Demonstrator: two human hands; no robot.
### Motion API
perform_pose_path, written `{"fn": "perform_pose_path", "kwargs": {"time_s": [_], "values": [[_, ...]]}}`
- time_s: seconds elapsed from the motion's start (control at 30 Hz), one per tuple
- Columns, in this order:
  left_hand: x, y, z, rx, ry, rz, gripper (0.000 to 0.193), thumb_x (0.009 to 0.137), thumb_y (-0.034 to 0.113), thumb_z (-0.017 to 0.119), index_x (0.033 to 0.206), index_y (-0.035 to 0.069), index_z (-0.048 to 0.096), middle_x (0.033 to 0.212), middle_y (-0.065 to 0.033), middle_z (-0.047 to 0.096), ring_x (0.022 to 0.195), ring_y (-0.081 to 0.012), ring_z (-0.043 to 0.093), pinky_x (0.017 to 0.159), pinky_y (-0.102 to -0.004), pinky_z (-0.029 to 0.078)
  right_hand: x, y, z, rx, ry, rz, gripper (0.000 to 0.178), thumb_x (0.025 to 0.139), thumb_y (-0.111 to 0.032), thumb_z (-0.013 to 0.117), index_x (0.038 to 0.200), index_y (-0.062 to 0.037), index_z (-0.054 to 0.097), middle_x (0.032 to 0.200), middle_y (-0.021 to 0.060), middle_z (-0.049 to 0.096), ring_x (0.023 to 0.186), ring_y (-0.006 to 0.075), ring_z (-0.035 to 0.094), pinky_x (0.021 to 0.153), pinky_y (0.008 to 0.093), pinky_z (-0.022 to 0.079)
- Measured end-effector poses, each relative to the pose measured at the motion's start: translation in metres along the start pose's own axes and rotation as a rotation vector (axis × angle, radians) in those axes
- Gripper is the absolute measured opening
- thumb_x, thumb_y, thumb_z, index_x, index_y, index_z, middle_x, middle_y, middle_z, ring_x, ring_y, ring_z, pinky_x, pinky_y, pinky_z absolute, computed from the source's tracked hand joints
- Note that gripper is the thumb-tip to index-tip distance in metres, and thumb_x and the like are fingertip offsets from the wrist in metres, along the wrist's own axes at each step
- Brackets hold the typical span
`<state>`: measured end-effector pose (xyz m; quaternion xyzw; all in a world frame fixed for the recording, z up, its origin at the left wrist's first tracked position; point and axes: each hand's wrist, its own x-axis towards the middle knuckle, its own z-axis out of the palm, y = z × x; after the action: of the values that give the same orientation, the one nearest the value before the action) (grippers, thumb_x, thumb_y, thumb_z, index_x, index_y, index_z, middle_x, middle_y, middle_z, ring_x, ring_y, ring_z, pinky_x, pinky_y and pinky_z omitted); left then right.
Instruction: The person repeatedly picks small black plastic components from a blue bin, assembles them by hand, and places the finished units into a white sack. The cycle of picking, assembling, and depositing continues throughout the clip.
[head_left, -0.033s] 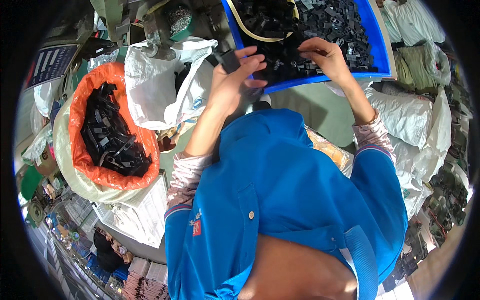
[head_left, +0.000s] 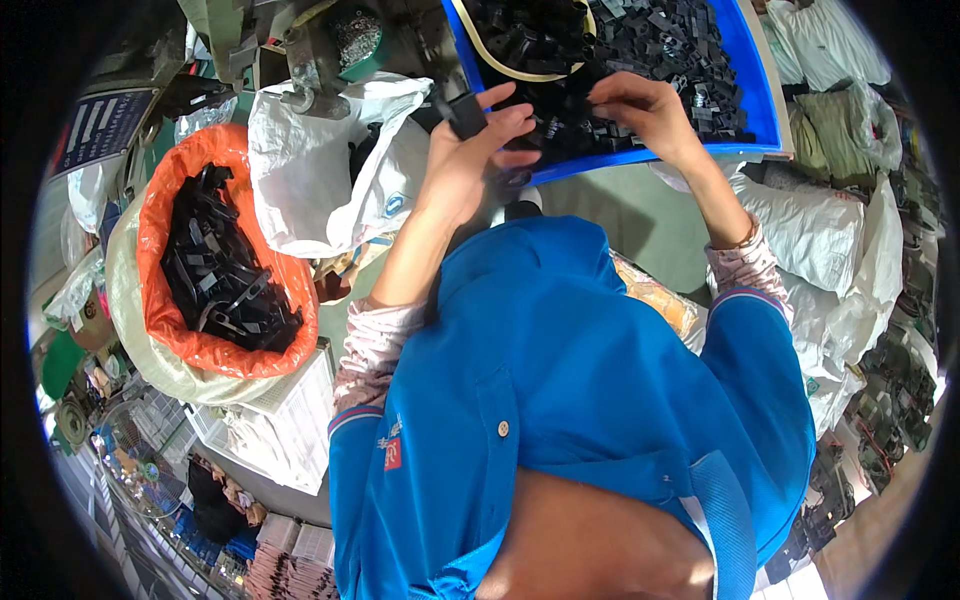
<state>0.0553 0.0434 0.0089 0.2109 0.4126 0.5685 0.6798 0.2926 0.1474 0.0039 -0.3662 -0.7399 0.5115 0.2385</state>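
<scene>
My left hand (head_left: 478,155) is raised in front of the blue tray (head_left: 765,105) and grips a small black plastic part (head_left: 465,112) between thumb and fingers. My right hand (head_left: 648,112) lies inside the tray on the heap of black plastic parts (head_left: 690,45), and its fingertips pinch one piece at the heap's near edge. A pale yellow band (head_left: 520,75) curves across the parts at the tray's left side. Both forearms come up from my blue shirt (head_left: 560,400).
At the left stands an orange-lined sack (head_left: 165,210) of long black parts (head_left: 225,280). A white plastic bag (head_left: 320,170) is beside it, with metal machine parts (head_left: 300,60) behind. White sacks (head_left: 810,230) pile up at the right. Below the sack is a white crate (head_left: 290,420).
</scene>
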Motion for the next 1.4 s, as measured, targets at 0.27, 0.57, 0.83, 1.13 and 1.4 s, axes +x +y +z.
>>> {"fn": "perform_pose_path", "kwargs": {"time_s": [0.27, 0.57, 0.83, 1.13, 1.4], "values": [[0.002, -0.002, -0.015, -0.074, -0.049, -0.121, 0.035, 0.089, 0.008, 0.067, 0.12, -0.004, 0.056, 0.104, -0.0188, 0.066, 0.091, -0.0277, 0.069, 0.074, -0.0375, 0.061, 0.019, 0.014, 0.001, -0.223, -0.08, -0.214, 0.018, 0.087, -0.009, 0.068, 0.104, -0.005, 0.071, 0.096, 0.0096, 0.07, 0.086, 0.019, 0.067, 0.073, 0.0288, 0.052], [-0.021, 0.003, -0.024, 0.185, 0.085, 0.113, 0.031, 0.081, 0.001, 0.073, 0.111, 0.002, 0.066, 0.094, -0.0038, 0.067, 0.088, -0.0122, 0.064, 0.072, -0.0229, 0.051, 0.024, 0.058, 0.02, -1.06, -0.373, -0.135, 0.009, 0.078, -0.009, 0.061, 0.086, -0.0088, 0.066, 0.096, 0.0145, 0.06, 0.093, 0.0352, 0.062, 0.071, 0.0436, 0.054], [-0.041, 0.012, -0.041, 0.583, 0.279, 0.351, 0.023, 0.075, 0.003, 0.078, 0.096, 0.001, 0.071, 0.081, 0.0031, 0.063, 0.075, -0.0053, 0.056, 0.069, -0.022, 0.047, 0.022, -0.049, 0.049, 0.149, -0.061, 0.086, 0.012, 0.09, -0.007, 0.065, 0.099, -0.0012, 0.068, 0.083, 0.0037, 0.067, 0.069, 0.01, 0.059, 0.064, 0.023, 0.048], [-0.056, 0.02, -0.044, 0.669, 0.349, 0.388, 0.027, 0.075, 0.005, 0.08, 0.099, -0.002, 0.07, 0.09, -0.0048, 0.071, 0.081, -0.0079, 0.062, 0.076, -0.0251, 0.051, 0.064, -0.078, 0.096, -0.382, -0.229, -0.79, 0.016, 0.078, 0.004, 0.066, 0.093, -0.0024, 0.065, 0.094, 0.0123, 0.063, 0.083, 0.0321, 0.063, 0.069, 0.0355, 0.054], [-0.055, 0.016, -0.044, 0.488, 0.498, 0.532, 0.033, 0.079, 0.007, 0.077, 0.11, 0.0, 0.066, 0.084, -0.0002, 0.065, 0.077, -0.007, 0.057, 0.073, -0.0239, 0.048, 0.092, -0.089, 0.113, -0.27, -0.312, -0.668, 0.027, 0.082, -0.006, 0.068, 0.109, -0.0008, 0.065, 0.09, 0.013, 0.067, 0.085, 0.0291, 0.067, 0.075, 0.0347, 0.054]]}}
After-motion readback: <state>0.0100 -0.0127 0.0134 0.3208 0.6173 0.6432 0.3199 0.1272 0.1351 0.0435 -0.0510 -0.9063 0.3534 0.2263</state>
